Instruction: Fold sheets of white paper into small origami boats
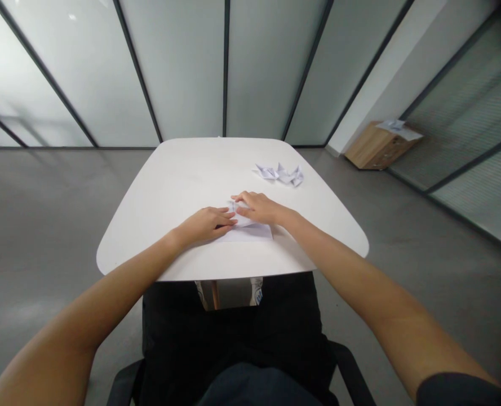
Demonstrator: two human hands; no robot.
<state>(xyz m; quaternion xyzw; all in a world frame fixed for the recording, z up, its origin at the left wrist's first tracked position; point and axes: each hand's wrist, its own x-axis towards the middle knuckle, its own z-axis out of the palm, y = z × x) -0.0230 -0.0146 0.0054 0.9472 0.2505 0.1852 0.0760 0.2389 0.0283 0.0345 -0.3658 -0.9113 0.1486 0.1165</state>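
Note:
A partly folded sheet of white paper (256,231) lies on the table near its front edge. One flap at its top is folded over, while a wider flat part spreads below. My left hand (205,224) rests on the sheet's left side, fingers stretched out and lying on the paper. From the right, my right hand (258,207) reaches over the folded top, its fingers and thumb apart and touching the paper. The exact creases under my fingertips are hidden. Further back on the right sit several folded paper shapes (279,173) with pointed tips, close together.
The white table (182,169) has rounded corners, and my lap and a black chair (125,383) are right at its front edge. A wooden cabinet (379,148) with papers on top stands at the far right. Frosted glass panels (275,67) rise behind the table.

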